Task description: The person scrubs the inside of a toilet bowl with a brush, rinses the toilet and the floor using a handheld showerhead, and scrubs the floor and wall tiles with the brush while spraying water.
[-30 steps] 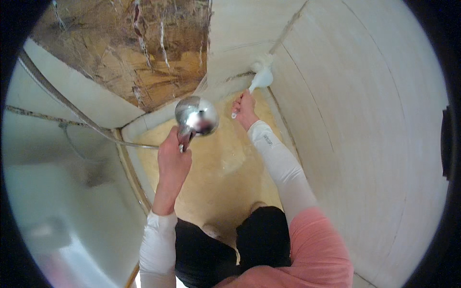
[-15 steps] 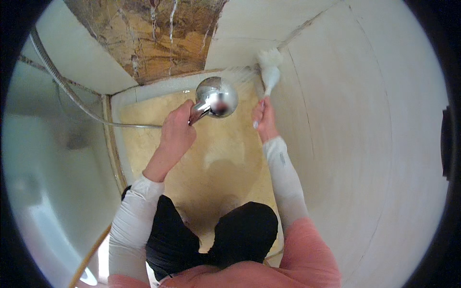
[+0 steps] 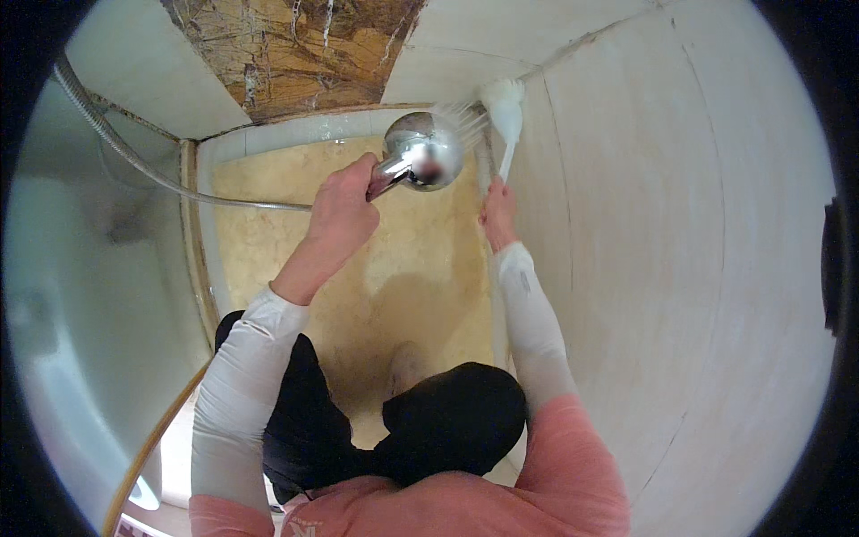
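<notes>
My left hand (image 3: pixel 344 204) is closed round the handle of a chrome shower head (image 3: pixel 424 150), held over the shower floor. Water sprays from its far side toward the corner at the back right. In my right hand (image 3: pixel 499 215) is the handle of a white scrub brush (image 3: pixel 506 121). Its bristles (image 3: pixel 501 90) are up against the lower wall in that corner, where the spray reaches. A metal hose (image 3: pixel 134 154) runs from the far left to the shower head's handle, its end hidden by my left hand.
Yellowish shower floor (image 3: pixel 268 206) lies below, with a pale rim along its edges. A pale wall (image 3: pixel 644 224) stands close on the right. Brown patterned panel (image 3: pixel 295 54) is on the back wall. Glass (image 3: pixel 98 295) with a tan edge strip (image 3: pixel 195 242) is at left.
The shower head has moved right and slightly away, nearer the brush. The brush has shifted slightly away into the corner. My view has tilted a little.
</notes>
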### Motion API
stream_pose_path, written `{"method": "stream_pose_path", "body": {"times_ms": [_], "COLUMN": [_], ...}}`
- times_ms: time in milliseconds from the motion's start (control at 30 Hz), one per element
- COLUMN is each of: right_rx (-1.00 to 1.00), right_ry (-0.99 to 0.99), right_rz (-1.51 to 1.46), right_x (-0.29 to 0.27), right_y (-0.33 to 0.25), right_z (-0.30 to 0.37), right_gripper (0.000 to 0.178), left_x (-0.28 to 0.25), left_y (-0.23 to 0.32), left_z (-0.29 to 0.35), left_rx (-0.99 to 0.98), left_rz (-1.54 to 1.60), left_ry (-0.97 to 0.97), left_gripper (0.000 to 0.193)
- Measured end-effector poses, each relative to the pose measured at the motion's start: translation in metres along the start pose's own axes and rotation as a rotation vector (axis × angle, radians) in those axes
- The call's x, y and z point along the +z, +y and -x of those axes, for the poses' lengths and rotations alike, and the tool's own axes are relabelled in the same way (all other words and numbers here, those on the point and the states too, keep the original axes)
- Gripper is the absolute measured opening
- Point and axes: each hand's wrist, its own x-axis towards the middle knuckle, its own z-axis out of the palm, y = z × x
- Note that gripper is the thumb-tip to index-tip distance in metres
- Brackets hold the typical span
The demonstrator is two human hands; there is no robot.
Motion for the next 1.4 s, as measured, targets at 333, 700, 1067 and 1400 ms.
{"method": "stream_pose_path", "body": {"times_ms": [333, 700, 1067, 1400], "right_rx": [-0.284, 0.035, -0.405, -0.577], "right_ry": [0.260, 0.227, 0.360, 0.267], "right_rz": [0.416, 0.096, 0.238, 0.118], "right_x": [-0.044, -0.058, -0.031, 0.009], "right_y": [0.088, 0.075, 0.010, -0.055], "right_z": [-0.004, 0.143, -0.021, -0.067], "right_gripper": [0.034, 0.022, 0.030, 0.034], "left_x": [0.002, -0.012, 0.002, -0.012], "left_y": [0.011, -0.006, -0.004, 0.009], "left_z": [0.000, 0.006, 0.001, -0.003], "left_rx": [0.031, -0.100, -0.050, -0.136], "left_rz": [0.044, 0.039, 0.203, 0.316], "left_ry": [0.080, 0.007, 0.048, 0.043], "left_gripper": [0.015, 0.012, 0.018, 0.024]}}
